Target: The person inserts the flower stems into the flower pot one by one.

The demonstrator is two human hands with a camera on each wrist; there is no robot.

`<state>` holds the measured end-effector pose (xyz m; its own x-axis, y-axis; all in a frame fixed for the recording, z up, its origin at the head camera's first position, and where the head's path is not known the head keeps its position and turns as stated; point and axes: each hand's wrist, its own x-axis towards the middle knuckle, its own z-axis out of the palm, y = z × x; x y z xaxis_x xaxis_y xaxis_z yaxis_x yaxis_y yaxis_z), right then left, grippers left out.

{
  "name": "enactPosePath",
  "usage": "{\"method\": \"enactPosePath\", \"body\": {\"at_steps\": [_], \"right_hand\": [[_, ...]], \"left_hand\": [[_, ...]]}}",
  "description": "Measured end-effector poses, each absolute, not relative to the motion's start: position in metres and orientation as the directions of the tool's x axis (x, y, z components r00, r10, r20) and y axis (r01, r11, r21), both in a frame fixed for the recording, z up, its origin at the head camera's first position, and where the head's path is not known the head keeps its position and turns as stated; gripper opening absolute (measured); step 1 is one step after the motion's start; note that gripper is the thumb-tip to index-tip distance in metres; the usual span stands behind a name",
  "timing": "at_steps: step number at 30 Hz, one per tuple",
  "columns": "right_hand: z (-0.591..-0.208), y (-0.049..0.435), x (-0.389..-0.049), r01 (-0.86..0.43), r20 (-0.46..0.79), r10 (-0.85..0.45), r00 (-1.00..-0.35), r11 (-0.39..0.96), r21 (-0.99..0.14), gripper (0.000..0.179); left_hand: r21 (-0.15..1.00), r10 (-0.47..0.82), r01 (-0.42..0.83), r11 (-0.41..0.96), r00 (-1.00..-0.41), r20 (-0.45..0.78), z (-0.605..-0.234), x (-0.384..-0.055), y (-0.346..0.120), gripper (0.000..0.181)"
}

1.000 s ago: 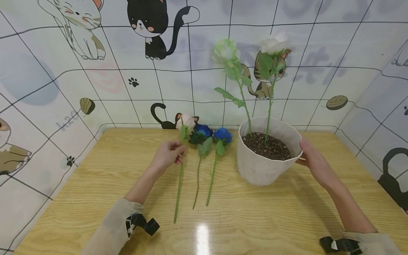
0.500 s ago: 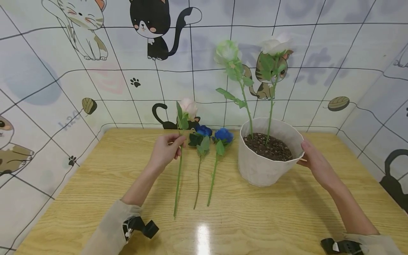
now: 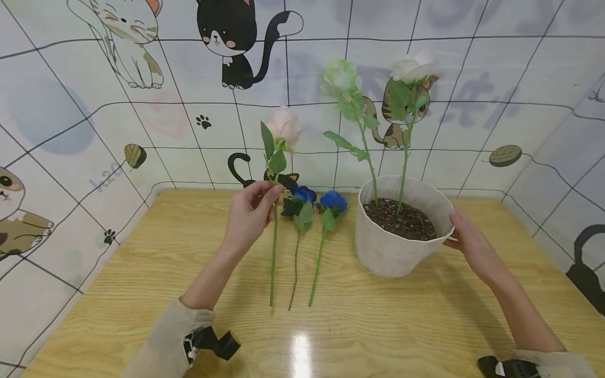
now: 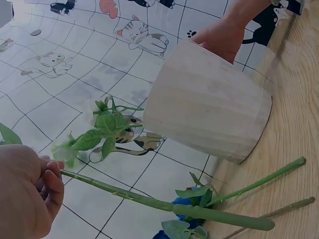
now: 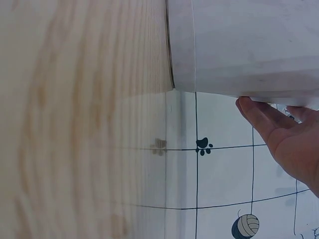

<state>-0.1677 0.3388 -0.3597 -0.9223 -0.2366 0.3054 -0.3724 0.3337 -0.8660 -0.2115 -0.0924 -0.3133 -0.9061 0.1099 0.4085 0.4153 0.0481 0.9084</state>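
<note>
My left hand [image 3: 250, 212] pinches the green stem of a pale pink rose [image 3: 283, 126] between thumb and fingers, just below its leaves. The rose stands nearly upright, its bloom above the hand; in the left wrist view its bare stem [image 4: 124, 194] slants down past the pot. My right hand [image 3: 475, 244] rests against the right side of a white pot [image 3: 392, 257], thumb at the rim and fairly straight fingers on the outer wall. Dark soil [image 3: 402, 220] partly fills the pot, with a greenish-white rose [image 3: 340, 79] and a white rose [image 3: 413, 68] standing in it.
Two blue roses, a darker one [image 3: 302, 194] and a brighter one [image 3: 333, 200], lie on the wooden table [image 3: 378, 325] between left hand and pot. Behind the table hangs a backdrop [image 3: 184, 157] with printed cats and grid lines; it also runs along both sides.
My left hand has lifted the pink rose from lying by the blue ones to nearly upright, moving up and slightly right. My right hand has stayed at the pot.
</note>
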Motion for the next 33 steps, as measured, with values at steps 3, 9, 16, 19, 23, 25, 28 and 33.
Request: {"method": "enactPosePath", "body": {"at_steps": [3,9,16,19,23,25,28,33], "right_hand": [[-0.360,0.339,-0.168,-0.375,0.309,-0.238,-0.921,0.321,-0.869,0.052],[-0.358,0.341,-0.167,-0.382,0.310,-0.253,-0.916,0.324,-0.865,0.052],[-0.358,0.341,-0.166,-0.380,0.304,-0.251,-0.919,0.358,-0.853,0.052],[-0.358,0.341,-0.166,-0.382,0.307,-0.253,-0.918,0.347,-0.857,0.052],[-0.358,0.340,-0.166,-0.383,0.308,-0.260,-0.915,0.324,-0.865,0.051],[-0.358,0.340,-0.166,-0.381,0.306,-0.261,-0.916,0.318,-0.868,0.051],[-0.358,0.340,-0.166,-0.382,0.308,-0.259,-0.915,0.319,-0.867,0.052],[-0.359,0.339,-0.167,-0.384,0.311,-0.265,-0.913,0.295,-0.875,0.051]], "left_hand": [[0.889,0.104,0.457,0.033,-0.886,0.452,-0.307,-0.208,-0.087,0.020],[0.838,0.101,0.546,-0.001,-0.833,0.543,-0.292,-0.202,-0.074,0.018],[0.796,0.109,0.602,-0.058,-0.789,0.604,-0.276,-0.195,-0.055,0.016],[0.781,0.111,0.617,-0.093,-0.773,0.624,-0.271,-0.194,-0.048,0.016],[0.772,0.109,0.618,-0.145,-0.766,0.634,-0.266,-0.193,-0.037,0.015],[0.770,0.109,0.614,-0.173,-0.765,0.634,-0.263,-0.193,-0.031,0.016],[0.757,0.106,0.618,-0.211,-0.755,0.647,-0.259,-0.192,-0.024,0.017],[0.711,0.079,0.646,-0.277,-0.722,0.687,-0.249,-0.189,-0.013,0.017]]}}
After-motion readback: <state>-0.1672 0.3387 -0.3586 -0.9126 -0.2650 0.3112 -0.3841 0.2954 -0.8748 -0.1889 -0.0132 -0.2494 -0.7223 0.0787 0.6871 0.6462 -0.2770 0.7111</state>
